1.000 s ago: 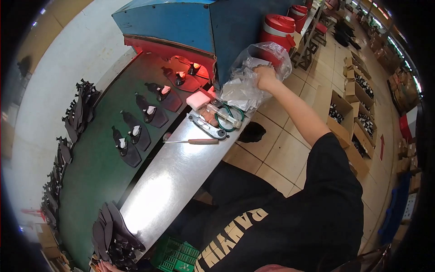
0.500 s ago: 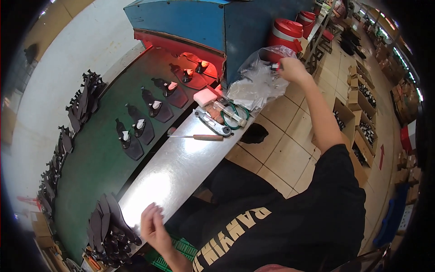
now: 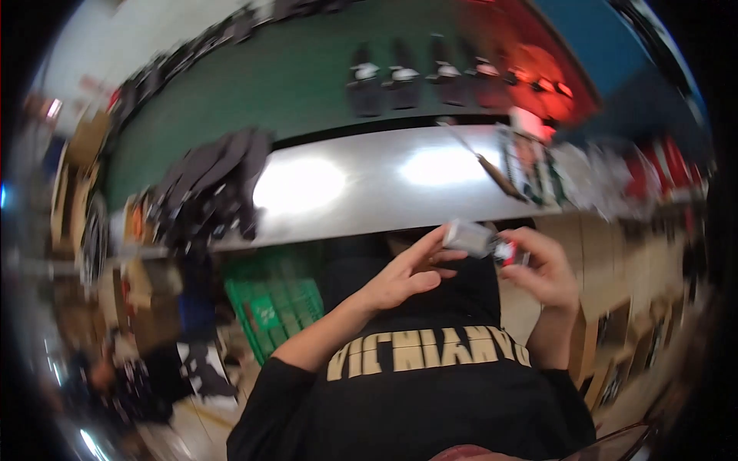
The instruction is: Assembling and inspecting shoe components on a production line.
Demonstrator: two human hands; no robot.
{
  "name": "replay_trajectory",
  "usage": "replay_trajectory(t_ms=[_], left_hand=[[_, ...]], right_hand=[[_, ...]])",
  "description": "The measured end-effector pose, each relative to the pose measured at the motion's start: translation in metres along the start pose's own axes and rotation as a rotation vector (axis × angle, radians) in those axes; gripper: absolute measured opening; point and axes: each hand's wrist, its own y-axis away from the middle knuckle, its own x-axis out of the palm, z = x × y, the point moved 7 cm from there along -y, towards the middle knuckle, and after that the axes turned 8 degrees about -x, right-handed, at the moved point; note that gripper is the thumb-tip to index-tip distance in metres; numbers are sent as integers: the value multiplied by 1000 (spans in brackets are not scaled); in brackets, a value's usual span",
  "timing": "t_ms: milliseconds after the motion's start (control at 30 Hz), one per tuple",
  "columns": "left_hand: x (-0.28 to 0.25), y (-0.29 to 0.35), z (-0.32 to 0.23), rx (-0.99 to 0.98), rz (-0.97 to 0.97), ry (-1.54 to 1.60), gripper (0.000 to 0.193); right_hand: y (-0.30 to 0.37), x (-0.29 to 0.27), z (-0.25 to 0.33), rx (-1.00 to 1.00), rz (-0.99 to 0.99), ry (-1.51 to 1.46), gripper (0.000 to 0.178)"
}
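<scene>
One small blurred object (image 3: pixel 469 239), grey with a red-and-white end, sits between two hands, above the lap and just off the near edge of a shiny metal tabletop (image 3: pixel 372 188). I see the right hand (image 3: pixel 544 267) pinching the red end; the left hand (image 3: pixel 407 275) meets the grey end, fingers extended, and I cannot tell whether it grips. Beyond are a wooden-handled tool (image 3: pixel 500 177) and, leftward, a dark heap of shoe parts (image 3: pixel 219 165).

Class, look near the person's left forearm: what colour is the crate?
The crate is green; it shows best in the head view.
</scene>
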Motion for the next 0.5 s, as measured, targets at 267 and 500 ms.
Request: replay_trajectory(t_ms=[267, 500], left_hand=[[-101, 140, 56, 328, -818, 537, 51], [-254, 220, 143, 385, -1218, 600, 39]], right_hand=[[-75, 215, -24, -455, 442, 441, 70], [-114, 169, -1, -507, 90, 361, 39]])
